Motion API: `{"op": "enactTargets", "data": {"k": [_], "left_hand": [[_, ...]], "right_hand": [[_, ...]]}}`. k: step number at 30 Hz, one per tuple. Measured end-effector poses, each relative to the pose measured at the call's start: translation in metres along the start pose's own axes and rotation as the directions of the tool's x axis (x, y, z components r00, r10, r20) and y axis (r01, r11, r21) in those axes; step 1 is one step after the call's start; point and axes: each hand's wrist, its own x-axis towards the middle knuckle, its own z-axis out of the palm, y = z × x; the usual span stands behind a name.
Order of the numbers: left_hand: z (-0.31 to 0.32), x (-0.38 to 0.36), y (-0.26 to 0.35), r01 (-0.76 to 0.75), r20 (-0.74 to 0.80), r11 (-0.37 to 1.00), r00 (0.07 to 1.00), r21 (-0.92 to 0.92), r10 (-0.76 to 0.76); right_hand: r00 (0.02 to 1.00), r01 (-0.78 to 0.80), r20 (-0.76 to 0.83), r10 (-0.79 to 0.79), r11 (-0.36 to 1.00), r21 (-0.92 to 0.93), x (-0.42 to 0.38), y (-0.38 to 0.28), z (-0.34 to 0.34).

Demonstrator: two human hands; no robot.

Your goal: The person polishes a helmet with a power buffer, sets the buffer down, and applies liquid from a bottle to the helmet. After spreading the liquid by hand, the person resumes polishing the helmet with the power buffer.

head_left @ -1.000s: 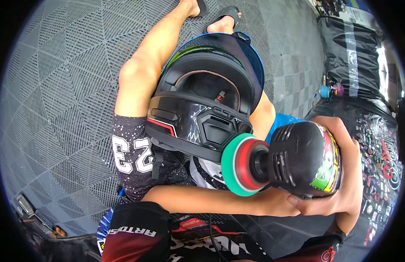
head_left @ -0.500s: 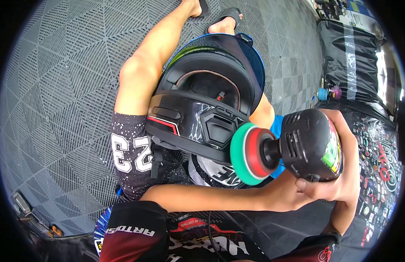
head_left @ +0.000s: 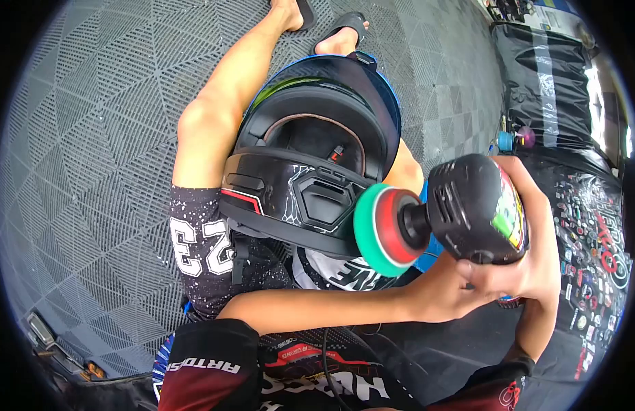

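Note:
A black power polisher (head_left: pixel 468 209) with a red and green round pad (head_left: pixel 382 229) is in both hands. My right hand (head_left: pixel 540 229) wraps round its back, at the right. My left hand (head_left: pixel 458 291) reaches in from the left under the tool, its fingers mostly hidden. On the lap lies a black helmet (head_left: pixel 290 195) with red and white lines, its opening facing up and its dark visor (head_left: pixel 379 89) towards the feet. The pad overlaps the helmet's right edge in view; whether they touch, I cannot tell.
Grey grid tiles (head_left: pixel 105 137) cover the floor. Black sheeting (head_left: pixel 550 89) and a sticker-covered surface (head_left: pixel 591 267) are at the right, near a blue and purple object (head_left: pixel 515 140). A dark cable (head_left: pixel 325 363) crosses the shirt. Metal-edged gear (head_left: pixel 43 332) lies lower left.
The helmet, legs and polisher all appear slightly further left in the view. The polisher also sits slightly higher, with both hands still on it.

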Motion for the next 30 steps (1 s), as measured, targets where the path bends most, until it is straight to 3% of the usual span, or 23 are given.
{"op": "enactTargets", "data": {"k": [1,3,5,7,9,13,15,16,17,20,24,27,28,30], "left_hand": [[-0.003,0.002,0.000,-0.025,-0.016,0.999,1.000,0.021,0.025],[-0.011,0.008,0.000,0.108,0.048,0.987,0.994,-0.123,-0.103],[-0.014,0.009,-0.003,0.125,0.044,0.979,0.992,-0.159,-0.120],[-0.018,0.010,-0.006,0.006,0.084,1.000,0.996,0.015,-0.008],[-0.016,0.006,-0.005,0.056,0.078,0.998,0.995,-0.010,-0.055],[-0.007,-0.012,-0.003,-0.009,0.016,0.997,1.000,0.076,0.008],[-0.007,-0.023,0.004,0.170,0.066,0.955,0.985,-0.244,-0.158],[-0.008,-0.028,-0.001,0.079,0.119,0.992,0.991,-0.097,-0.068],[-0.002,-0.033,-0.007,-0.025,0.071,0.998,0.997,0.061,0.021],[0.005,-0.057,-0.017,-0.016,0.072,0.986,0.997,0.168,0.004],[0.008,-0.076,-0.022,0.001,0.084,0.925,0.996,0.379,-0.036],[0.005,-0.079,-0.015,0.069,0.109,0.937,0.988,0.343,-0.112],[-0.019,-0.061,0.021,0.140,0.173,0.974,0.970,0.176,-0.171],[-0.015,-0.062,0.017,0.218,0.184,0.960,0.951,0.178,-0.250]], "right_hand": [[1.000,0.002,-0.002,-0.002,1.000,0.004,0.003,0.000,0.000],[0.999,0.036,-0.024,-0.035,0.998,0.056,0.008,-0.001,0.003],[0.999,0.034,-0.025,-0.033,0.999,0.037,0.009,-0.003,0.003],[0.997,0.063,-0.046,-0.062,0.998,0.016,0.009,-0.002,0.003],[0.993,0.114,-0.041,-0.115,0.993,-0.009,0.004,0.006,0.003],[0.987,0.153,-0.055,-0.153,0.988,0.009,-0.006,0.011,0.007],[0.991,0.123,-0.037,-0.125,0.991,-0.048,-0.011,0.004,0.011],[0.992,0.114,-0.047,-0.117,0.991,-0.064,-0.014,0.001,0.013],[0.992,0.114,-0.047,-0.118,0.991,-0.063,-0.015,-0.001,0.015],[0.973,0.210,-0.056,-0.222,0.964,-0.165,-0.021,-0.003,0.021],[0.975,0.205,-0.055,-0.213,0.971,-0.123,-0.029,0.009,0.024],[0.967,0.240,-0.080,-0.243,0.970,-0.047,-0.035,0.029,0.028],[0.961,0.248,-0.128,-0.244,0.969,0.020,-0.038,0.036,0.033],[0.969,0.208,-0.154,-0.191,0.972,0.105,-0.044,0.052,0.039]]}}
